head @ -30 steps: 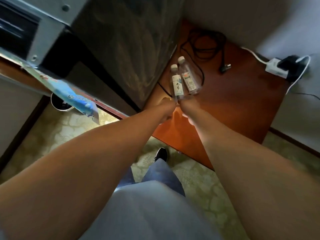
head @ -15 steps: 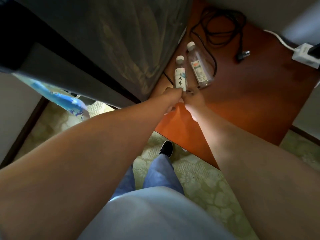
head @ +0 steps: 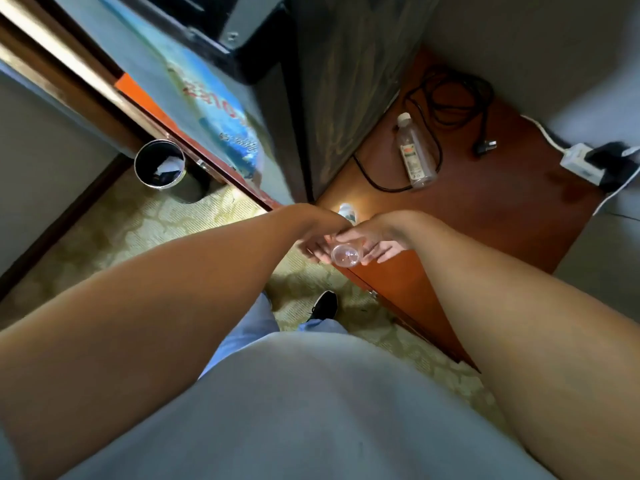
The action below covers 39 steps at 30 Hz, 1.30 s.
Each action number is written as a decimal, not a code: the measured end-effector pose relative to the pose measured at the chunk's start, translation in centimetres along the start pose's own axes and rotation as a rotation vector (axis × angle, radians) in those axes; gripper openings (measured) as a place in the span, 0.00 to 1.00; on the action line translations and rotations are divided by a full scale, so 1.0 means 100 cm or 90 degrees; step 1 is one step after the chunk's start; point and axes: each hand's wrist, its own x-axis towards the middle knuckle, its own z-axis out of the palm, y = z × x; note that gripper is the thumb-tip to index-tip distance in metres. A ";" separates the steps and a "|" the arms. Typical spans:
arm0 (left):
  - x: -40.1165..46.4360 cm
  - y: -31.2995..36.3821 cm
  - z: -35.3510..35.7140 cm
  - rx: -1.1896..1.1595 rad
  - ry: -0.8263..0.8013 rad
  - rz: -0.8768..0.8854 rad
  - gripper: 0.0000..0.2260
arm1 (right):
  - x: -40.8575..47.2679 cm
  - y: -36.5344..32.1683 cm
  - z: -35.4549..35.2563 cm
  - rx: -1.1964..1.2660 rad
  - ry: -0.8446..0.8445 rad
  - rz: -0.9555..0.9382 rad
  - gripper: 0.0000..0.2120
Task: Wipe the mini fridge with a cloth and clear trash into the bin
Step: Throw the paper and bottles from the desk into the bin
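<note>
Both hands held the clear bottle [head: 345,249] above the table [head: 502,220] edge, right hand [head: 375,242] fingers and left hand [head: 320,242] fingers curled around it, base toward the camera, with the bin [head: 161,166] well off to the left on the floor.
</note>
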 end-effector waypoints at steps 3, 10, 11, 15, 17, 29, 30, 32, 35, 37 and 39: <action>-0.012 -0.026 -0.005 -0.018 -0.025 -0.038 0.18 | -0.012 -0.022 0.017 -0.049 -0.058 0.042 0.21; -0.063 -0.100 -0.035 -0.148 -0.035 -0.053 0.26 | 0.002 -0.080 0.068 -0.095 -0.064 0.023 0.34; -0.068 -0.113 -0.041 -0.172 -0.012 -0.047 0.27 | 0.003 -0.090 0.078 -0.097 -0.065 0.006 0.34; -0.073 -0.172 -0.067 -0.276 0.068 -0.033 0.25 | 0.015 -0.132 0.124 -0.123 -0.065 -0.040 0.33; -0.075 -0.198 -0.077 -0.337 0.112 -0.020 0.24 | 0.021 -0.151 0.145 -0.120 -0.043 -0.062 0.29; -0.082 -0.309 -0.178 -0.651 0.261 0.125 0.08 | 0.061 -0.297 0.223 -0.072 0.063 -0.145 0.09; -0.080 -0.317 -0.191 -0.663 0.257 0.126 0.08 | 0.067 -0.312 0.229 -0.073 0.068 -0.143 0.08; -0.077 -0.332 -0.218 -0.681 0.250 0.121 0.13 | 0.078 -0.340 0.239 -0.067 0.075 -0.138 0.05; -0.072 -0.355 -0.265 -0.709 0.247 0.107 0.17 | 0.102 -0.386 0.253 -0.058 0.081 -0.128 0.04; -0.069 -0.371 -0.296 -0.735 0.244 0.100 0.17 | 0.121 -0.419 0.262 -0.054 0.084 -0.117 0.06; -0.069 -0.383 -0.327 -0.759 0.235 0.104 0.16 | 0.142 -0.451 0.270 -0.050 0.087 -0.109 0.09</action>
